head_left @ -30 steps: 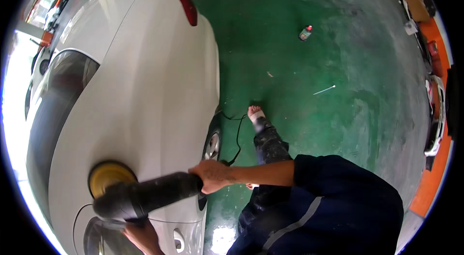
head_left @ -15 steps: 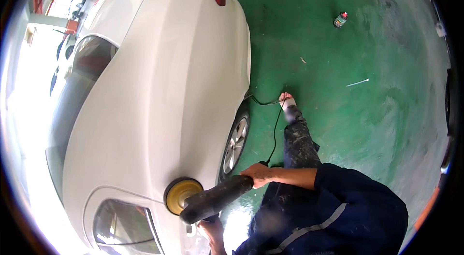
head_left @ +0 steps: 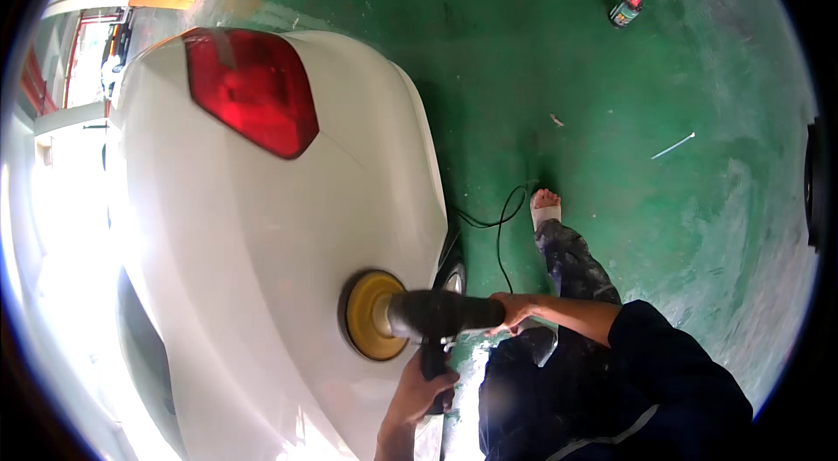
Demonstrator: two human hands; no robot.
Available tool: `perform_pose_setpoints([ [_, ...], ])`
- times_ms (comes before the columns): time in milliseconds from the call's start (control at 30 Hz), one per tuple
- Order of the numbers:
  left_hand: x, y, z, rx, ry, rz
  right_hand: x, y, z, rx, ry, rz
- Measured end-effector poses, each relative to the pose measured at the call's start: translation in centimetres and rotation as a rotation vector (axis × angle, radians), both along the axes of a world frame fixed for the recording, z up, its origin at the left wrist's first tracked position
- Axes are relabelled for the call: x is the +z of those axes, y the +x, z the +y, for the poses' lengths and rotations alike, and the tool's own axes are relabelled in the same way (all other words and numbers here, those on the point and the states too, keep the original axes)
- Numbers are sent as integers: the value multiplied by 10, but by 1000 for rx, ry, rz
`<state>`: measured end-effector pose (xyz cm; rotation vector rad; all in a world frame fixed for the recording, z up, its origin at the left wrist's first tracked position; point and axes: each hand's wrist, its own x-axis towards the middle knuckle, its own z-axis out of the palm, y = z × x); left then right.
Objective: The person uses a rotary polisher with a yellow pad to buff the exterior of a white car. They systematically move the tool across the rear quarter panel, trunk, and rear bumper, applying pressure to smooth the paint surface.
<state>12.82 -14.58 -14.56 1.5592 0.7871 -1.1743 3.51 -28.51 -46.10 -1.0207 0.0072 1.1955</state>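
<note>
A black power polisher with a round yellow pad faces the white car's rear side panel; the pad appears to lie against the paint. My left hand is wrapped round the side handle just below the tool's head. Gripping the back end of the polisher body is my right hand. The red tail light sits farther forward on the same car body. Part of a wheel shows beyond the tool, mostly hidden by the bodywork.
From behind the polisher a black cable runs over the green floor, passing near my foot. A dark bottle with a red cap and a thin white strip lie to the right.
My view and the polisher have shifted along the car toward its rear; the side window has left view and the tail light shows whole. Both hands keep hold of the tool.
</note>
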Motion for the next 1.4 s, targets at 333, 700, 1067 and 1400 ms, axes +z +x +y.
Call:
perform_pose_setpoints([
  [333, -90, 187, -116, 163, -111, 38, -58, 150, -93, -187, 51, -13],
  [700, -134, 223, -125, 259, -360, -27, -77, 219, -156, -289, -105, -160],
  [1067, -164, 4, -21, 314, -59, 37, -197, 11, -8, -135, 180, -23],
  [1400, -214, 37, -51, 275, -90, -70, -199, 124, -103, 17, -93, -226],
])
